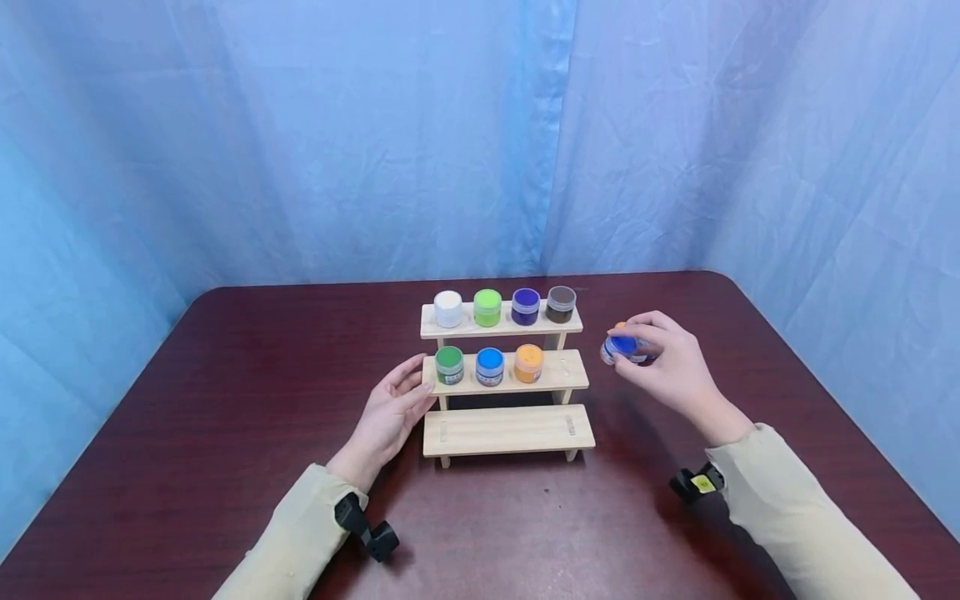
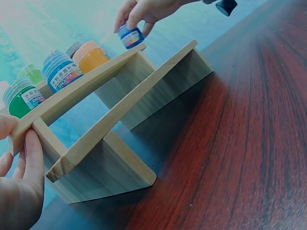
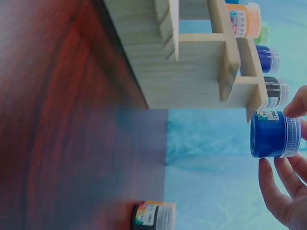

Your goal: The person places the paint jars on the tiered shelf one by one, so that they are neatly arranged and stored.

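A three-step wooden stand [image 1: 510, 430] stands on the table. My left hand [image 1: 386, 414] holds the left end of its middle step, thumb at the top edge and fingers beside and below. To the right of the stand, my right hand [image 1: 670, 364] pinches a dark blue paint jar [image 3: 268, 134] between thumb and fingers, above the table. Along the middle step sit a green jar [image 1: 449, 365], a blue jar [image 1: 490, 367] and an orange jar [image 1: 528, 363]. The top step bears a white jar [image 1: 448, 309], a light green jar [image 1: 487, 308], a purple jar [image 1: 526, 307] and a dark brown jar [image 1: 560, 305].
Low in the right wrist view, a dark jar [image 3: 146, 215] stands on the table with something orange behind it. My right hand mostly hides these in the head view. Blue curtains [image 1: 405, 142] hang around the dark red wooden table [image 1: 285, 367].
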Tool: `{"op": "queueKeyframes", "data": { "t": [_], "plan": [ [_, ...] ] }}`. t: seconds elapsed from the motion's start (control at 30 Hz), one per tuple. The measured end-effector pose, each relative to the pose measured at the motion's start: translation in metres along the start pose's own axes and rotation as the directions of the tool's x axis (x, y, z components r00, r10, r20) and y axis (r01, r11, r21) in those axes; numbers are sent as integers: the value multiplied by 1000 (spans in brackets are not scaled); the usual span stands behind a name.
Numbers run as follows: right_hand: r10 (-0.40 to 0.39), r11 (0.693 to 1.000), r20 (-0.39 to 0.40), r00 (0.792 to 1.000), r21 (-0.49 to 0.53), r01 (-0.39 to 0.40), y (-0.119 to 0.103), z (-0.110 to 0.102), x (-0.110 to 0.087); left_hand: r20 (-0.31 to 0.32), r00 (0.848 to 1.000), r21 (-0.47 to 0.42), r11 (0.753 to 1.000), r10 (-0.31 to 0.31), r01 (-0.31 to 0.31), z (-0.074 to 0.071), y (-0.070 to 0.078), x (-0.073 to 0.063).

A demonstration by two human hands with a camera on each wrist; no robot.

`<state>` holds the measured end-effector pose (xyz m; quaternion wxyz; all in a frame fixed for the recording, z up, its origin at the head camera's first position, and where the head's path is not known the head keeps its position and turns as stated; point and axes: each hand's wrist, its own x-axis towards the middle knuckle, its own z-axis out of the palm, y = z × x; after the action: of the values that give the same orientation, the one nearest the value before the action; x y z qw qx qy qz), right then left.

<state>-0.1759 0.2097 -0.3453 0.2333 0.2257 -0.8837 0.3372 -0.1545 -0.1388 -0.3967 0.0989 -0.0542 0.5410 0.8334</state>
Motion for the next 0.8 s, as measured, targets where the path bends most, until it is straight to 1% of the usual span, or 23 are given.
{"op": "queueKeyframes", "data": {
  "t": [0.17,0.33,0.57,0.8],
  "plan": [
    [-12,1000,-13,1000,18,12,-7,4,5,-1,1000,5,1000,2,-2,-1,0,0],
    [-26,998,-7,1000,48,27,-14,10,11,-3,1000,7,1000,3,-3,-1,-1,0],
    [-38,997,30,999,71,35,-23,17,17,0,1000,3,1000,2,-2,-1,-1,0],
    [-63,997,54,997,54,60,-27,20,19,8,1000,-2,1000,5,-5,0,-1,0]
  ]
}}
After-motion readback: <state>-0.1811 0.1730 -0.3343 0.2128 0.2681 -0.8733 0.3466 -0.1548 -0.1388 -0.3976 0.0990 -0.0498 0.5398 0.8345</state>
